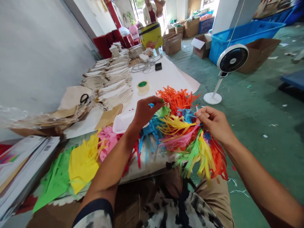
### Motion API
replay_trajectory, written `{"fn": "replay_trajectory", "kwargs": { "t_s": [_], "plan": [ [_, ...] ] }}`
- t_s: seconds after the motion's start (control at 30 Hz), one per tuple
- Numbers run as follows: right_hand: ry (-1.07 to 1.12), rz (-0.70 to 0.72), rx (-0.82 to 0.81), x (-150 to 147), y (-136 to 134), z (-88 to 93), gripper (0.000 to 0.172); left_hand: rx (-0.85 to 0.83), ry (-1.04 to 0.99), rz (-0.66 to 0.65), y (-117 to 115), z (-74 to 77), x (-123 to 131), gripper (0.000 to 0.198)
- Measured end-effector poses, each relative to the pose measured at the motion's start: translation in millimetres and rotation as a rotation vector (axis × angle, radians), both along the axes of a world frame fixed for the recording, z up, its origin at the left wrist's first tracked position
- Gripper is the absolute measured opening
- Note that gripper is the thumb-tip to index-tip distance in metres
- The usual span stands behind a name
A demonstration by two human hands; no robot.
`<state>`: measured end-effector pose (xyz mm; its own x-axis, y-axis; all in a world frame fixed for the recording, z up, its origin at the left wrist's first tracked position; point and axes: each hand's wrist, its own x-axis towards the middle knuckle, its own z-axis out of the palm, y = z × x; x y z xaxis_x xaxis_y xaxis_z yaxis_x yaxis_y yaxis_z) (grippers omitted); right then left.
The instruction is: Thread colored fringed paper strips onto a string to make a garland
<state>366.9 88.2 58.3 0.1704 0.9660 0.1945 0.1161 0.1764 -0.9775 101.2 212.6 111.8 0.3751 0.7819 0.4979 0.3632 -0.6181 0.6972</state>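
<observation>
Bunches of multicoloured paper tassels (175, 126) lie and hang at the table's front edge. My left hand (148, 109) is above their left part, its fingers pinched together beside a small green piece at the fingertips. Over on the right, my right hand (210, 118) is closed with thumb and fingers together on a thin white string at the top of the hanging tassels. Orange-red fringed paper (177, 98) lies just beyond both hands. A white plastic tray (123, 122) stands left of my left hand, partly behind the forearm.
Yellow (84, 158), green (55, 177) and pink (108, 141) fringed paper lies at the left. Farther back are a tape roll (143, 86), a phone (158, 66) and stacked bags (116, 85). A fan (232, 59) stands at the right. A person (152, 12) is in the background.
</observation>
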Motion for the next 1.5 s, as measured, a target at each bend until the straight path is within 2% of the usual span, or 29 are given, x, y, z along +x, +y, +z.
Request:
{"fn": "replay_trajectory", "kwargs": {
  "t_s": [0.03, 0.1, 0.23, 0.3, 0.37, 0.5, 0.57, 0.77, 0.97, 1.07, 1.23, 1.5],
  "plan": [
    [0.001, -0.002, 0.003, -1, 0, 1.3, 0.040, -0.066, -0.078, -0.026, -3, -3.0, 12, 0.014],
    [0.006, -0.015, 0.006, -4, 0, 3.7, 0.041, -0.219, -0.163, -0.158, -11, -11.0, 38, 0.018],
    [0.029, -0.040, 0.004, -7, 0, 4.2, 0.044, -0.501, -0.163, -0.433, -28, -30.1, 79, 0.028],
    [0.048, -0.040, 0.007, -6, 0, 2.4, 0.044, -0.531, -0.138, -0.504, -32, -39.1, 90, 0.030],
    [0.075, -0.043, 0.012, -5, 1, 0.7, 0.043, -0.469, -0.100, -0.533, -33, -46.1, 95, 0.028],
    [0.107, -0.034, -0.012, -4, 0, -0.3, 0.047, -0.268, -0.009, -0.522, -30, -51.8, 95, 0.028],
    [0.105, -0.030, -0.015, -4, 0, -0.5, 0.047, -0.241, 0.004, -0.531, -31, -51.8, 94, 0.029],
    [0.122, -0.044, -0.013, -6, 1, -2.4, 0.048, -0.341, -0.083, -0.434, -40, -52.7, 92, 0.022],
    [0.113, -0.043, -0.023, -7, 1, -0.5, 0.050, -0.328, -0.153, -0.307, -45, -53.2, 93, 0.023],
    [0.114, -0.047, -0.039, -7, 1, -0.6, 0.051, -0.415, -0.255, -0.314, -46, -50.0, 92, 0.030],
    [0.108, -0.044, -0.044, -8, 3, -3.0, 0.050, -0.605, -0.358, -0.418, -43, -43.7, 89, 0.041],
    [0.060, -0.100, 0.001, -12, -2, -0.5, 0.038, -0.535, -0.375, -0.325, -33, -48.8, 91, 0.049]
  ]
}}
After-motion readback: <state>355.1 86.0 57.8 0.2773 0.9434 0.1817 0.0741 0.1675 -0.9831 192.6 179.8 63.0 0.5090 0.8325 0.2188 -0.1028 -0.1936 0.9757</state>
